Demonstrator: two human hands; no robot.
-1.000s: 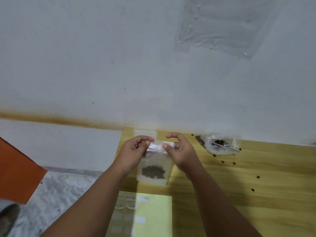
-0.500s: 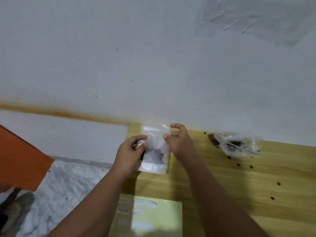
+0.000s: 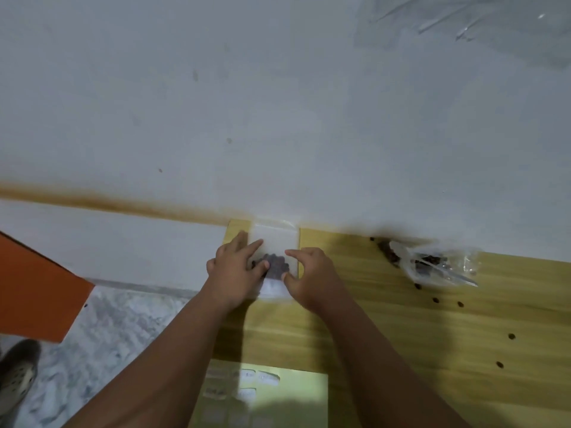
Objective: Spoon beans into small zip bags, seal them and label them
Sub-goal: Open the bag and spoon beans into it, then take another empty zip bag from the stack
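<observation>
A: Grip, each hand?
B: One left hand point(image 3: 238, 268), fingers flat, pressing zip bag point(image 3: 275, 239) holding beans point(image 3: 277, 266). One right hand point(image 3: 310, 273), apparently pinching its right edge.
A: Location?
B: Wooden surface point(image 3: 401, 335), far edge, against white wall point(image 3: 278, 118).

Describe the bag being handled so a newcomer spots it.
On the wooden table by the white wall, look at the far left corner. The small zip bag lies flat, touched by the left hand and right hand. Unlike the crumpled bag to the right, it is smooth, holding a dark bean cluster.
</observation>
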